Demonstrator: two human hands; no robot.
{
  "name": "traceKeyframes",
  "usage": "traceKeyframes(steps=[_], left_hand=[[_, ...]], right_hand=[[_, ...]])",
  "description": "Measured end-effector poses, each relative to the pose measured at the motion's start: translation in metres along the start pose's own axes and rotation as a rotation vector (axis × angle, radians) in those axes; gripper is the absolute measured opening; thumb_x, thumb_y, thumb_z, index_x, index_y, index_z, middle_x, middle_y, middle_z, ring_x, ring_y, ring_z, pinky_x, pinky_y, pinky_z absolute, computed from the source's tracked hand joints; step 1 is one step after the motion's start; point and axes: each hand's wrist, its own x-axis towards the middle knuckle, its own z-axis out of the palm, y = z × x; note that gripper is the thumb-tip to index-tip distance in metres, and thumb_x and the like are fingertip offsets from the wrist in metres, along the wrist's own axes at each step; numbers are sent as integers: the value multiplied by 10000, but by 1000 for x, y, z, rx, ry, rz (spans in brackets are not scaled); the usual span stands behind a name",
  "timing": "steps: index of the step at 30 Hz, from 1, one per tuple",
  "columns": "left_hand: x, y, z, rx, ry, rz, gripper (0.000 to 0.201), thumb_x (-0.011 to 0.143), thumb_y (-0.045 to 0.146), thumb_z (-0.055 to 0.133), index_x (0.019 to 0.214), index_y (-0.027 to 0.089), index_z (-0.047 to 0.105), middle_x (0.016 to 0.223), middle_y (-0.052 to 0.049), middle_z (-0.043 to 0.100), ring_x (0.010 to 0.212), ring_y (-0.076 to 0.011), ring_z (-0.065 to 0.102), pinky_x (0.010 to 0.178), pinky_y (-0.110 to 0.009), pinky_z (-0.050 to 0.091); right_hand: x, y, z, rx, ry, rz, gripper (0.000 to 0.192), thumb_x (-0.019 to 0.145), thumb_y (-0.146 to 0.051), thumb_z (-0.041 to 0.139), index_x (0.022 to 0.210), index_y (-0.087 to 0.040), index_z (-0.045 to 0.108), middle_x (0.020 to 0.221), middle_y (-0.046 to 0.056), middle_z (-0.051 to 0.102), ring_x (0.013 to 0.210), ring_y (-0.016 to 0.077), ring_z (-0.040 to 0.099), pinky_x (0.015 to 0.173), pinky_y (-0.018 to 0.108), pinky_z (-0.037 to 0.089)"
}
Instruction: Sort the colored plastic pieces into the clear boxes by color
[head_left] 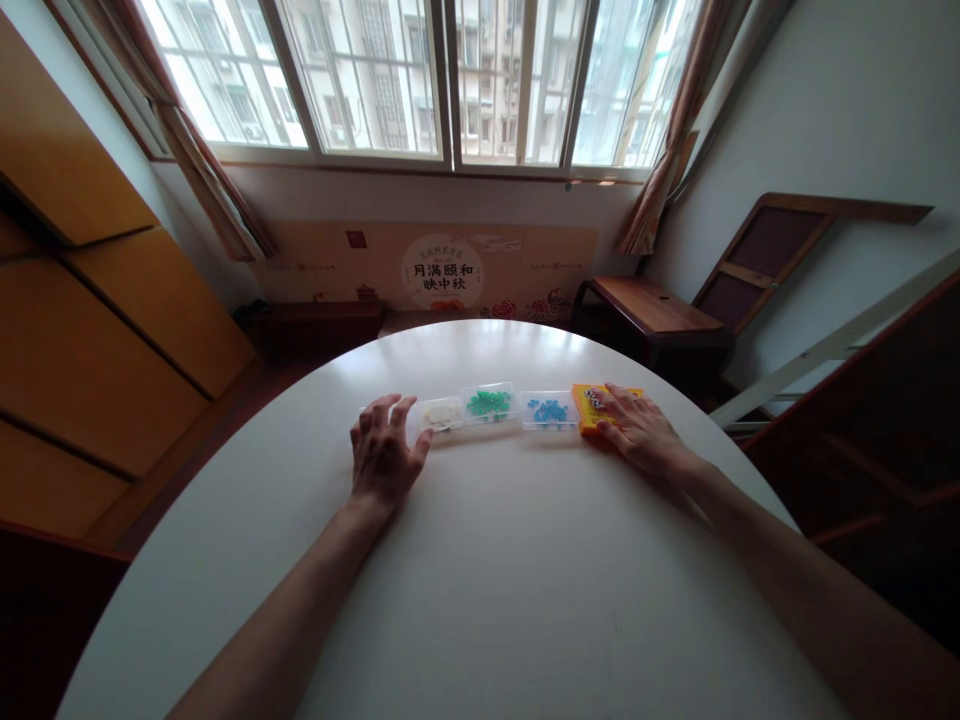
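On a round white table stands a row of small things. From left to right they are a clear box of pale pieces, a clear box of green pieces, a clear box of blue pieces and an orange card box. My left hand lies flat on the table with its fingers spread, its thumb by the pale-piece box. My right hand rests palm down on the orange box, fingers on its top.
Beyond the table is a wide window with curtains and a printed panel under it. A dark wooden side table stands at the back right, wooden cabinets at the left, a stair rail at the right.
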Motion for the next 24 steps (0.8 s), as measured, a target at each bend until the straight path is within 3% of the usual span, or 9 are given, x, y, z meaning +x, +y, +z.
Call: traceKeyframes(steps=[5, 11, 24], left_hand=[[-1, 0, -3, -14, 20, -7, 408, 848, 345, 527, 1225, 191, 495, 1274, -144, 501, 1193, -331, 440, 958, -462, 378], [-2, 1, -5, -30, 70, -38, 412, 845, 324, 529, 1235, 198, 480, 1294, -145, 479, 1219, -330, 421, 981, -466, 360], [2, -2, -2, 3, 43, -276, 467, 806, 415, 576, 1214, 195, 525, 1346, -138, 443, 1314, -336, 322, 1063, -498, 268]], right_hand=[[-7, -7, -7, 33, 143, -46, 490, 937, -401, 351, 1375, -193, 416, 1421, 115, 443, 1255, 294, 443, 1035, 475, 345], [-14, -12, -12, 164, 286, -21, 411, 904, -345, 433, 1284, -195, 483, 1315, 113, 515, 1190, 279, 485, 991, 435, 379], [-16, -10, -11, 152, 361, 21, 393, 877, -344, 480, 1241, -196, 498, 1263, 126, 517, 1121, 300, 506, 929, 455, 401]])
